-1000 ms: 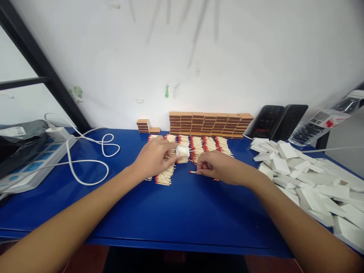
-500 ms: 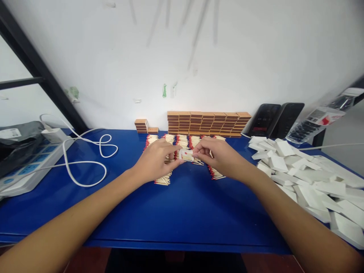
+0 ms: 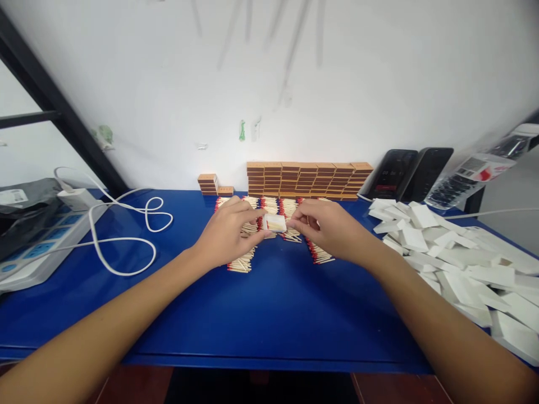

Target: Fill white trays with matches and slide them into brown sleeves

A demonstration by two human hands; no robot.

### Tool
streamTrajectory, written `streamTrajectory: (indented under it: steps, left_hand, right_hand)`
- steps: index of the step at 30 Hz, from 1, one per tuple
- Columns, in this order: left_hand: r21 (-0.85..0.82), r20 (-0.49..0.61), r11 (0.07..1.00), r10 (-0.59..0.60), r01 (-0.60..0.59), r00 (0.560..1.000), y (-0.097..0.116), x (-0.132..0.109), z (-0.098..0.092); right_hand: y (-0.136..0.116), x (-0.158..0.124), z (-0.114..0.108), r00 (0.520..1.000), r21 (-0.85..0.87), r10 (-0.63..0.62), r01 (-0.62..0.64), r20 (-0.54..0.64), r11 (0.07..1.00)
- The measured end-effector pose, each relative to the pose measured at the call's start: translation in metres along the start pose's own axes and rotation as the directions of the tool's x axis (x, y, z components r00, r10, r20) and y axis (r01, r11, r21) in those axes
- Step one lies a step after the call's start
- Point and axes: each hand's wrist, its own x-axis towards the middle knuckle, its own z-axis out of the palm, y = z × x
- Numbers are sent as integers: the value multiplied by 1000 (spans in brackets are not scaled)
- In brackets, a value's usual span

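Observation:
A small white matchbox tray (image 3: 277, 217) with several matches lying in it is held up over the desk. My left hand (image 3: 229, 233) pinches its left end between thumb and fingers. My right hand (image 3: 322, 229) is closed in a pinch, its fingertips against the tray's right end; whatever is between them is too small to make out. Under and behind both hands lie piles of red-tipped matches (image 3: 241, 264), with another part of them (image 3: 322, 255) showing below my right hand.
Filled-looking matchboxes (image 3: 309, 182) are stacked along the wall, with a smaller stack (image 3: 208, 184) to their left. White trays (image 3: 458, 258) are heaped at right, near two phones (image 3: 393, 174) and a water bottle (image 3: 475, 171). A power strip (image 3: 50, 241) and white cable (image 3: 126, 240) lie left.
The tray has tilted so its inside and the matches in it show more clearly; red match heads seen mid-tray before are gone from there. Both hands stay in nearly the same place.

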Motion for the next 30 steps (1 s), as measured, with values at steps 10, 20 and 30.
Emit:
streamTrajectory:
  steps: [10, 20, 30]
  left_hand:
    - [52, -17, 998, -22, 23, 1000, -8, 1, -1]
    - [73, -2, 997, -1, 1, 1000, -5, 1, -1]
    - [80, 17, 997, -4, 3, 1000, -5, 1, -3]
  right_hand:
    - [8, 0, 7, 945, -126, 156, -124, 287, 984]
    - [11, 1, 8, 934, -103, 178, -153, 309, 983]
    - [14, -4, 2, 902, 1, 159, -175, 402, 985]
